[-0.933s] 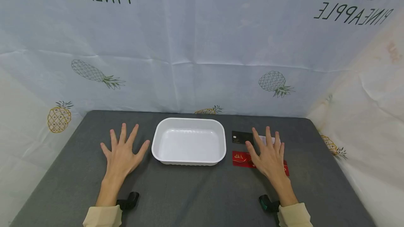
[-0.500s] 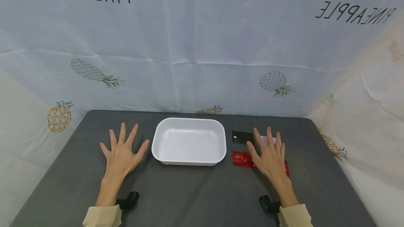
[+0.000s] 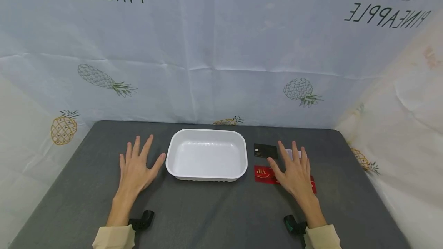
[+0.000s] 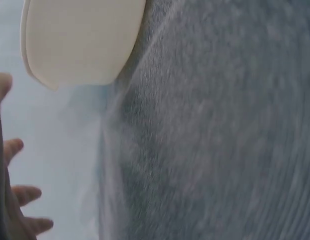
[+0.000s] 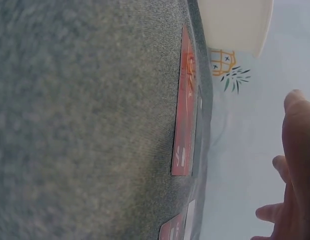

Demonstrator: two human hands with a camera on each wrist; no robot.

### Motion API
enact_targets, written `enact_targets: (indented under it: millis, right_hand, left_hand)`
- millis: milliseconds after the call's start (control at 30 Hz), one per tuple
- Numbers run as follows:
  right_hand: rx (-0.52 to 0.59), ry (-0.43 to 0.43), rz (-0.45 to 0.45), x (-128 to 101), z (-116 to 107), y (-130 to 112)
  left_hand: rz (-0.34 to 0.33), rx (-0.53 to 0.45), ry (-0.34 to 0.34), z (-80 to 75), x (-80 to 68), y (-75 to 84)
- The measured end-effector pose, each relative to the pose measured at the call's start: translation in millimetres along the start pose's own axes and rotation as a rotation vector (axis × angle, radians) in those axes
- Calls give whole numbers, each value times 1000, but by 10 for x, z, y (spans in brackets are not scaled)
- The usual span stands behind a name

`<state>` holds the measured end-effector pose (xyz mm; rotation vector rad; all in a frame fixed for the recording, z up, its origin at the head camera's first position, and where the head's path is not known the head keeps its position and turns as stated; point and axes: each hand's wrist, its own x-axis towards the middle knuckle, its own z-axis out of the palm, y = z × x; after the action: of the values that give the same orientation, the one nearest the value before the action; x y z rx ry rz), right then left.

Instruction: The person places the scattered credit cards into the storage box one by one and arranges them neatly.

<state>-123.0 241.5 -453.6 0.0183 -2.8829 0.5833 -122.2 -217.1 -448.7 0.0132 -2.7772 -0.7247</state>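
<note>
My left hand (image 3: 134, 170) is spread left of a white rectangular tub (image 3: 207, 156), its thumb tip close to the tub's rim. In the left wrist view, the hand's fingers (image 4: 26, 194) stand above the table and the tub's side (image 4: 80, 40) shows at the top. My right hand (image 3: 294, 174), fingers spread and holding nothing, hovers over several cards on the right. Among them are a black VIP card (image 3: 265, 151) and a red VIP card (image 3: 264, 174). A pale card (image 3: 289, 153) and another red card (image 3: 313, 184) are partly hidden by this hand. The right wrist view shows a red card (image 5: 184, 115) flat below the fingers.
The dark grey table (image 3: 207, 218) ends at a pale curtain (image 3: 207, 49) printed with pineapples, which hangs behind and along both sides. Dark wrist cameras, left (image 3: 142, 220) and right (image 3: 294, 224), jut inward from the sleeves.
The left hand has shifted slightly right, with its outer fingers closer together. The right hand has barely moved. Tub and cards stay in place.
</note>
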Motion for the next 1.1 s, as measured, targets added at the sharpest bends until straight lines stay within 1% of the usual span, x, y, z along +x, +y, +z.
enact_targets:
  millis: [67,133,200,267,333,433,567,633,700,767,867,1000,1100]
  right_hand:
    - [7,3,-2,-3,0,-7]
    - [11,13,-5,-8,1,-11]
    - [21,26,-9,-10,6,-9]
    - [45,41,-18,-8,20,2]
    - [93,55,-29,-1,35,19]
    - [193,85,-57,21,60,61]
    - [341,167,-97,60,89,138]
    - [419,205,-91,67,98,180]
    - [504,232,-78,66,100,226]
    - [581,249,-61,56,96,276]
    - [688,250,-50,36,78,362]
    - [746,222,-50,-29,22,489]
    - [781,209,-82,-97,-30,617]
  left_hand:
    - [6,-86,-15,34,-11,15]
    - [24,-202,-21,84,-19,37]
    - [41,-330,-27,158,-30,58]
    - [63,-435,-29,242,-40,76]
    - [75,-512,-38,328,-57,91]
    - [97,-621,-44,447,-87,103]
    - [148,-740,-32,552,-120,102]
    - [173,-765,-29,575,-130,96]
    - [183,-752,-30,581,-136,91]
    - [180,-726,-35,581,-138,90]
    - [163,-685,-45,576,-134,99]
    - [143,-667,-54,569,-133,117]
    - [135,-662,-55,565,-132,128]
